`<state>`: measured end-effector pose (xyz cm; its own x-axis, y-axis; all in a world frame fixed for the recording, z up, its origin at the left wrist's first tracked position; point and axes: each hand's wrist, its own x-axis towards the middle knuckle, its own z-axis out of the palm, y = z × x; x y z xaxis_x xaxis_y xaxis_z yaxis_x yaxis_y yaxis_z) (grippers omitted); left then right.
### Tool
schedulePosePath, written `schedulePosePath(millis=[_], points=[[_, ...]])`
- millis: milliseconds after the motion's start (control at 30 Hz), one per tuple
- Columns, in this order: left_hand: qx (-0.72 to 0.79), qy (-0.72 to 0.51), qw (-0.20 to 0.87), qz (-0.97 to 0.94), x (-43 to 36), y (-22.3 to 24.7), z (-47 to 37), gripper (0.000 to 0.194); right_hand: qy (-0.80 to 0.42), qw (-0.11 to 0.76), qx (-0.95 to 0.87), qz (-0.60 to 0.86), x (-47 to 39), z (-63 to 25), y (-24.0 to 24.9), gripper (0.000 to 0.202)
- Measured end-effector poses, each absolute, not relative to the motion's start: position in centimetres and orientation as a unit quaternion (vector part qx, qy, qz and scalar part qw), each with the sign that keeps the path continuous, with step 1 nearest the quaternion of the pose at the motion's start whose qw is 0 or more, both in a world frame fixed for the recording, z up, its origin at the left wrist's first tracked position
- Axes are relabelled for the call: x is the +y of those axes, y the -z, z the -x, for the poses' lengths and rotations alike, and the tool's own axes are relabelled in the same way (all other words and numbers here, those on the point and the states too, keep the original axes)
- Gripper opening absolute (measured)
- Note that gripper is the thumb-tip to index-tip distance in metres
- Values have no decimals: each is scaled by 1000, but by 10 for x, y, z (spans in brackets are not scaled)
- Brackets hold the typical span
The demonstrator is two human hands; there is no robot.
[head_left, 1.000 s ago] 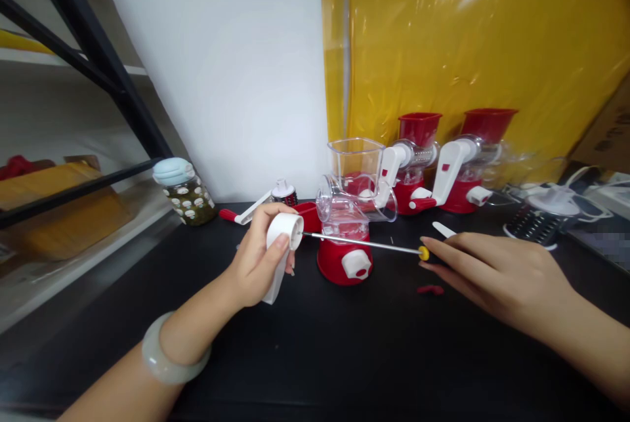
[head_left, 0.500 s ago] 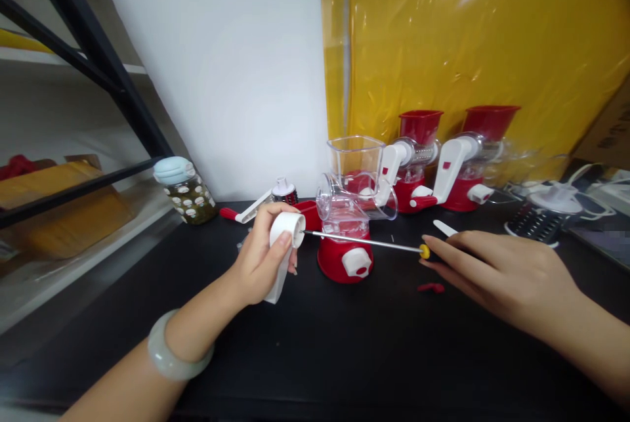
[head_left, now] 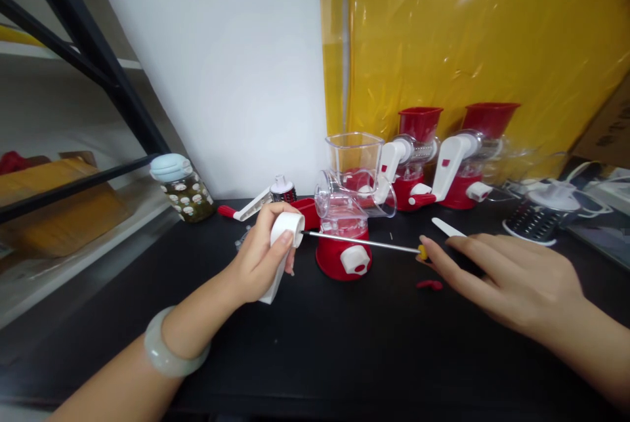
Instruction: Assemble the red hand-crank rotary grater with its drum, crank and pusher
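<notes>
Left hand (head_left: 263, 254), fingers closed round the white part (head_left: 286, 230), thumb on its side, above the bench (head_left: 315, 356); right hand's (head_left: 512, 277) fingers pinch the screwdriver (head_left: 364, 242), tip at the part.

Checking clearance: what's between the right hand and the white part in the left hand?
The screwdriver: its metal shaft runs from the right hand to the white part; in the head view, the red-based grinder stands behind it.

Dim, soft light; glare on yellow plastic sheeting (head_left: 443, 41); edges stretched and blurred.
</notes>
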<state>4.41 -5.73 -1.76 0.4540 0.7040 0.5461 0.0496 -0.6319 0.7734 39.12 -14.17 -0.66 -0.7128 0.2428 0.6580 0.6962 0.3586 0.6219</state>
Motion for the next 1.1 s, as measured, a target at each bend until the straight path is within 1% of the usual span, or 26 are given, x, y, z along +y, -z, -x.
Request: schedulePosePath(millis=[133, 233, 367, 567, 667, 767, 867, 967, 1100], points=[[244, -456, 355, -779, -58, 17, -44, 29, 504, 243, -779, 282, -143, -389, 4, 22], [248, -444, 341, -791, -57, 18, -41, 30, 482, 237, -792, 290, -141, -393, 11, 19], [270, -418, 301, -813, -55, 18, -36, 30, 400, 243, -824, 320, -137, -396, 23, 23], [275, -374, 239, -853, -55, 12, -31, 30, 254, 298, -855, 339, -134, -393, 29, 24], [266, -364, 221, -865, -56, 8, -29, 31, 130, 326, -869, 349, -131, -392, 29, 23], [269, -351, 191, -876, -57, 5, -27, 33, -34, 348, -855, 384, -129, -391, 26, 23], [276, -317, 158, -894, -56, 2, -24, 32, -213, 321, -812, 439, -127, -390, 20, 28], [261, -306, 147, -904, -55, 2, -23, 33, -381, 291, -737, 476, -125, -391, 15, 37], [240, -314, 121, -911, -52, 2, -21, 34, -531, 258, -652, 476, -122, -392, 15, 45]])
